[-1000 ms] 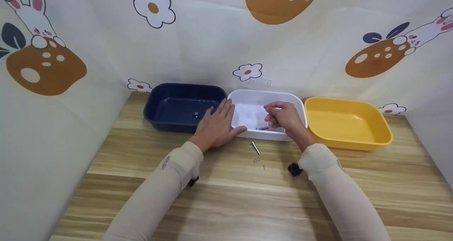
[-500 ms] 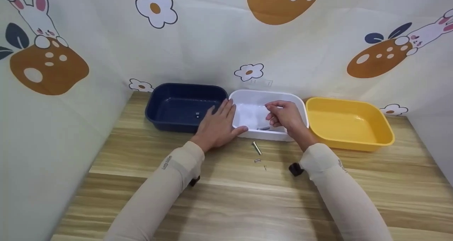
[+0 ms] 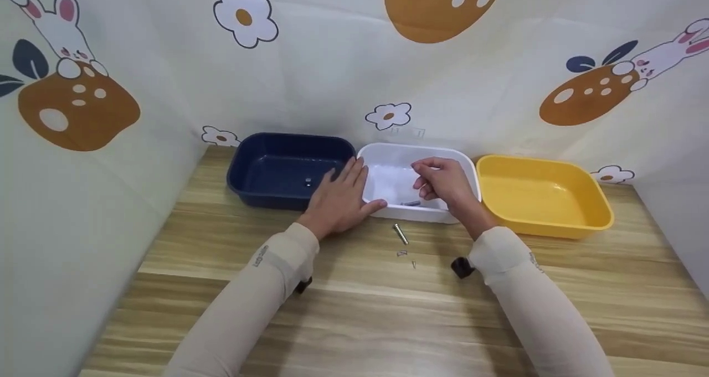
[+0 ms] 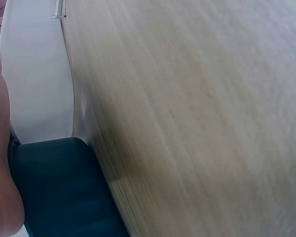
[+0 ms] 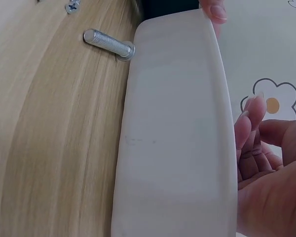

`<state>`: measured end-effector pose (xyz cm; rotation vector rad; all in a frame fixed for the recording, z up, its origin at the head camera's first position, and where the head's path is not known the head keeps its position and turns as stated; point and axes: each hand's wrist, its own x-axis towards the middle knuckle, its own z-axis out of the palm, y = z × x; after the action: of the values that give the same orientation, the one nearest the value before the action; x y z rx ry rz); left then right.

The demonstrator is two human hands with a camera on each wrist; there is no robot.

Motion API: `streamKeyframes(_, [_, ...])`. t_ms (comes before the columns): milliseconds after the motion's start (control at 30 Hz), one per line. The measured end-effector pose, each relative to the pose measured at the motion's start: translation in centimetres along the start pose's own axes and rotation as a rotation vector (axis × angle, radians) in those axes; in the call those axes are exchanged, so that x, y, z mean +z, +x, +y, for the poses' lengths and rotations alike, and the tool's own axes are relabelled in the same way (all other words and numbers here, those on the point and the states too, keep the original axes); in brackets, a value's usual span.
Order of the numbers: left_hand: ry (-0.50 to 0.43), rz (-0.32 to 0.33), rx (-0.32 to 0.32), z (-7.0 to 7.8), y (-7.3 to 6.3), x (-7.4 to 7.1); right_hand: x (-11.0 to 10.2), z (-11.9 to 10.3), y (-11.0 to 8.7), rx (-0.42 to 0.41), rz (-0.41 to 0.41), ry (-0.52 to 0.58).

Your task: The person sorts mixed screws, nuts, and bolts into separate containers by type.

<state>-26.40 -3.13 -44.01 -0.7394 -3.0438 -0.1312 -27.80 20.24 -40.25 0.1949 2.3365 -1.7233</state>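
Note:
My left hand [image 3: 338, 200] lies with straight fingers across the touching rims of the navy bin [image 3: 266, 199] and the white bin [image 3: 412, 213]. Over the right part of the white bin hovers my right hand [image 3: 446, 182], thumb and index tips together, the other fingers curled. I cannot tell whether something tiny sits in that pinch. Below it, a dark metal bolt [image 3: 411, 204] lies on the white bin's floor. A silver bolt [image 5: 106, 43] rests on the table before this bin. Nearer me are small screws [image 3: 402, 253] and a tinier screw [image 3: 414, 264].
A yellow bin [image 3: 545, 200] stands right of the white one, completing a row against the patterned cloth backdrop [image 3: 321, 78]. One small shiny nut-like piece [image 3: 308, 182] lies inside the navy bin. The wooden table [image 3: 360, 321] stretches toward me.
Both hands hold their places over the bins. Only the view shifts slightly; the bins, bolts and screws stay where they were.

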Motion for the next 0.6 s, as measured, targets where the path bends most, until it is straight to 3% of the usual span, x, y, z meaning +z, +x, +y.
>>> streamKeyframes(600, [0.01,0.001,0.005,0.2,0.1,0.0,0.1,-0.4,-2.7,-0.051,-0.077,0.071])
